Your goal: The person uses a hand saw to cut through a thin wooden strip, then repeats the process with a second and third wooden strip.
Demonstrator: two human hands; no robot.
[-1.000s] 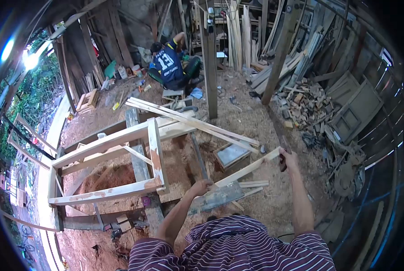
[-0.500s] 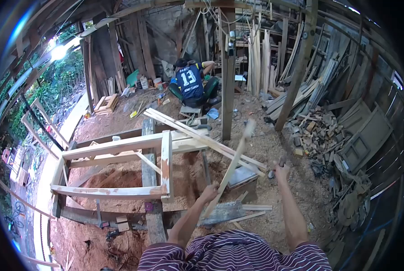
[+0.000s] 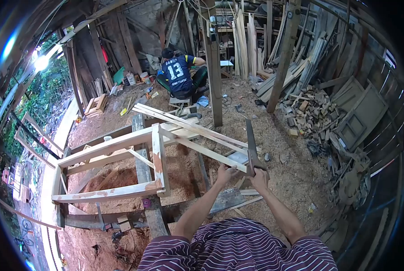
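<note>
My left hand (image 3: pixel 227 173) grips the near end of a pale wooden strip (image 3: pixel 206 151), whose far end reaches the corner of a wooden frame. In my right hand (image 3: pixel 259 177) is the handle of a handsaw (image 3: pixel 251 143). The saw's blade points away from me and stands beside the strip's near end, close to my left hand. The rectangular frame (image 3: pixel 107 195) rests on rough beams to the left. Other long pale strips (image 3: pixel 188 124) lie just beyond the held one.
A person in a dark jersey (image 3: pixel 177 74) squats at the back, facing away. A wooden post (image 3: pixel 214 81) rises ahead. Offcuts (image 3: pixel 311 110) are heaped at the right, near old panels (image 3: pixel 362 122). A rough beam (image 3: pixel 143 169) runs under the frame.
The strip in my left hand has swung from steeply raised to lying toward the frame. My right hand has moved left to the strip's end, and the saw now shows clearly. The view has shifted.
</note>
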